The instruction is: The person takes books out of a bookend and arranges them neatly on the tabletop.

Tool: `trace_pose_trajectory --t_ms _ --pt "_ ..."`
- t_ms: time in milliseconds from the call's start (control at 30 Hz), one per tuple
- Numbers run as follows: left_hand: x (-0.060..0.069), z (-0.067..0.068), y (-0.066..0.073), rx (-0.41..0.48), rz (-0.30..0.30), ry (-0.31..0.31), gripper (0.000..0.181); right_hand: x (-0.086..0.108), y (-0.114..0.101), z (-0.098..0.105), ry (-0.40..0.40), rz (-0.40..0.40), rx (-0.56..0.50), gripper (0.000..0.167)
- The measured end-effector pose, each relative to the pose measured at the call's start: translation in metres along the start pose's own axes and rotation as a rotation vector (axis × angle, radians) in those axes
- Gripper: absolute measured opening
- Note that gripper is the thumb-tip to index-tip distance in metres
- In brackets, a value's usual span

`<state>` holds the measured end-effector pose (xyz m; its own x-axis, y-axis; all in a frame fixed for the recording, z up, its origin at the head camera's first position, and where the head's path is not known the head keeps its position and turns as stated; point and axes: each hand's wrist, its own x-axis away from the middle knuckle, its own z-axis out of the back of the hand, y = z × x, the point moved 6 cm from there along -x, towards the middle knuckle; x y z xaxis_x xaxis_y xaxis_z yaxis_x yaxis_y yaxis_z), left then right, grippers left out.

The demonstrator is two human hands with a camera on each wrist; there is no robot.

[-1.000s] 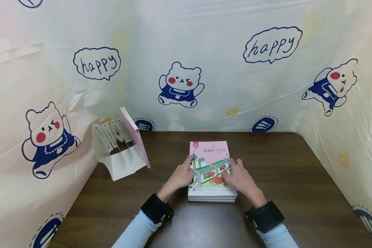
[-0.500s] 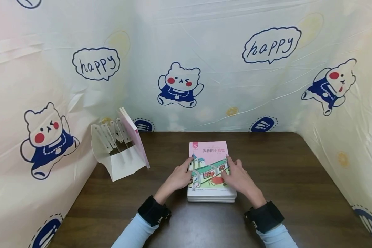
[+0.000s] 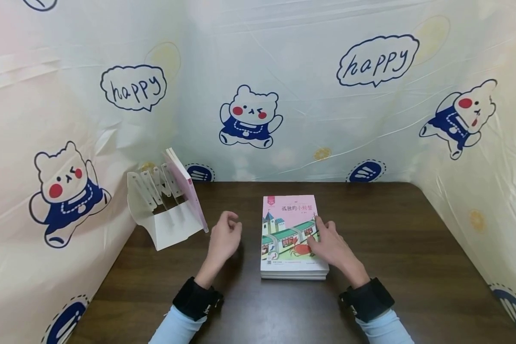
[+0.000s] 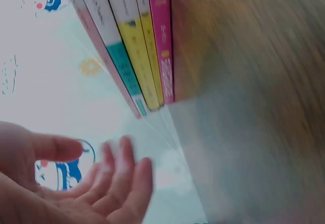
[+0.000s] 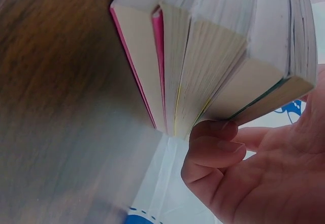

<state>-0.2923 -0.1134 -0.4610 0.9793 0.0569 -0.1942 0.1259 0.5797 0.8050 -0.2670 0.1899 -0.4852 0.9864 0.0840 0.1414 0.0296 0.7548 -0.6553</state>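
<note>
A stack of several books lies on the table, topped by a pink picture book with a train and a red crab on its cover. Its pink, teal, yellow and magenta spines show in the left wrist view. My right hand grips the stack's right edge, thumb over the top cover. In the right wrist view its curled fingers touch the page edges of the upper books. My left hand hovers left of the stack, fingers loosely bent and holding nothing.
A white bookend rack stands at the back left of the brown table. One pink book leans upright at its right side. A patterned cloth hangs around the table's back and sides.
My left hand has let go of the stack's left edge and moved left, toward the rack. The right hand stays at the right edge, and the stack has not visibly moved.
</note>
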Motion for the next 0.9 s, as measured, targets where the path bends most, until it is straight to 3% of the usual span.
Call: trace_pose_trajectory --t_ms 167,300,433,600,900 --pt "-0.008 0.025 -0.016 0.082 0.058 0.216 0.023 0.000 0.000 0.001 -0.006 0.003 -0.001 0.082" --pt "-0.010 0.044 -0.027 0.103 0.131 0.413 0.036 0.000 0.001 0.000 -0.009 0.002 0.009 0.081" --pt "-0.015 0.055 -0.035 0.150 0.164 0.523 0.055 -0.001 0.002 0.000 -0.012 0.005 0.006 0.082" --pt "-0.025 0.061 -0.048 0.209 0.192 0.516 0.068 0.000 0.002 -0.001 -0.017 0.001 0.004 0.082" --pt "-0.045 0.060 -0.063 0.195 0.212 0.357 0.081 0.001 0.002 0.000 -0.024 0.002 -0.006 0.082"
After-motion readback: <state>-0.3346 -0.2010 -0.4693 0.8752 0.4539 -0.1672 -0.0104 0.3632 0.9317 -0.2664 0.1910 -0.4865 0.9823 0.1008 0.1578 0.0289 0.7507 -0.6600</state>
